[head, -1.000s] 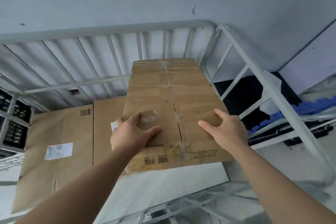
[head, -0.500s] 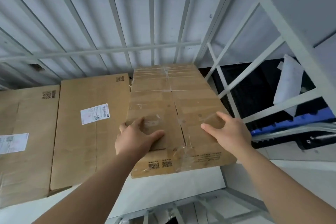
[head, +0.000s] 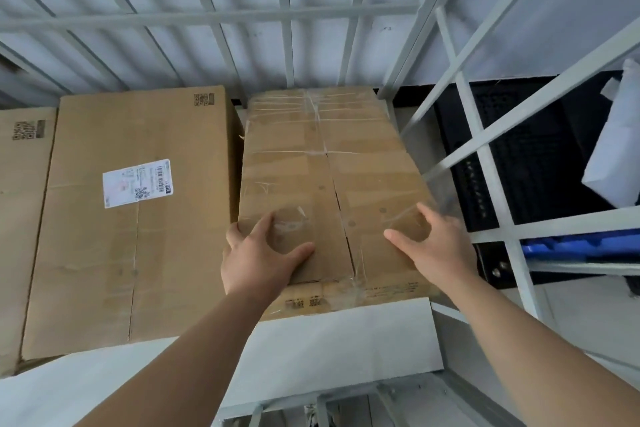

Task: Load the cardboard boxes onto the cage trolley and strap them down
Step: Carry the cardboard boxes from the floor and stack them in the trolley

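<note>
At the right end of the cage trolley (head: 284, 14), the taped box (head: 329, 177) lies on the white deck (head: 339, 336), just beside the labelled box (head: 131, 253). Left hand (head: 256, 260) and right hand (head: 438, 248) hold its near side edges, each grip pinching the cardboard, thumb on top.

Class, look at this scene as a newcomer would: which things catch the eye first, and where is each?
First comes the taped cardboard box at centre, with the left hand and right hand holding its near end. Next is the white shipping label on the larger box to its left, then the pale bars of the cage trolley behind and to the right.
</note>
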`<state>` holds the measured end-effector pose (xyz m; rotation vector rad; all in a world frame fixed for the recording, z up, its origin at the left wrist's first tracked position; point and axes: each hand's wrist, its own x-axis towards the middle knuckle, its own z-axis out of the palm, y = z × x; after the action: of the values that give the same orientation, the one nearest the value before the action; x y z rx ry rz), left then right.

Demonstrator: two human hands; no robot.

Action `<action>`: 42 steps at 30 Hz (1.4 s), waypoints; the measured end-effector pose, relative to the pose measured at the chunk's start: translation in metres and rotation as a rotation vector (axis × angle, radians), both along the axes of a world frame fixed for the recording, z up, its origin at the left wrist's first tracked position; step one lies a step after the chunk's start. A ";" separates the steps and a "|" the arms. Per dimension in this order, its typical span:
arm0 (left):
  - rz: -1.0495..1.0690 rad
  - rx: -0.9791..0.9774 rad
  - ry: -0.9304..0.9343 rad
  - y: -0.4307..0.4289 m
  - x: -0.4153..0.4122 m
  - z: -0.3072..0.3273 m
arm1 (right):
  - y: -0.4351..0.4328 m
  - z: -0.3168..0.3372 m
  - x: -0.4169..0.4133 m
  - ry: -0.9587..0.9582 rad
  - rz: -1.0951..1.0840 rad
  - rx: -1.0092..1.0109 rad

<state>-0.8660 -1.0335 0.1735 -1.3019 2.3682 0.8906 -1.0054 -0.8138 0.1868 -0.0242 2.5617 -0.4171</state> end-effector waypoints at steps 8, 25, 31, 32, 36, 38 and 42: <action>0.029 0.094 -0.010 0.001 -0.001 -0.063 | -0.001 -0.068 -0.004 -0.113 -0.015 0.018; -0.032 0.080 -0.082 0.014 -0.017 -0.141 | 0.004 -0.157 -0.013 -0.120 0.011 0.013; -0.053 0.072 -0.115 0.016 -0.016 -0.153 | 0.005 -0.172 -0.007 -0.085 0.031 0.002; -0.058 0.070 -0.129 0.017 -0.016 -0.153 | 0.005 -0.172 -0.007 -0.082 0.029 0.008; -0.149 -0.028 -0.224 0.017 -0.021 -0.145 | -0.003 -0.165 -0.003 -0.007 0.114 0.093; -0.227 -0.107 -0.227 0.016 -0.026 -0.133 | -0.010 -0.153 -0.002 0.037 0.166 0.071; -0.346 -0.183 -0.096 0.009 -0.039 -0.093 | -0.031 -0.112 -0.003 0.110 0.308 -0.003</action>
<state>-0.9051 -1.0244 0.0808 -0.9254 2.5361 0.5082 -1.0089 -0.8448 0.0746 -0.4483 2.6053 -0.3081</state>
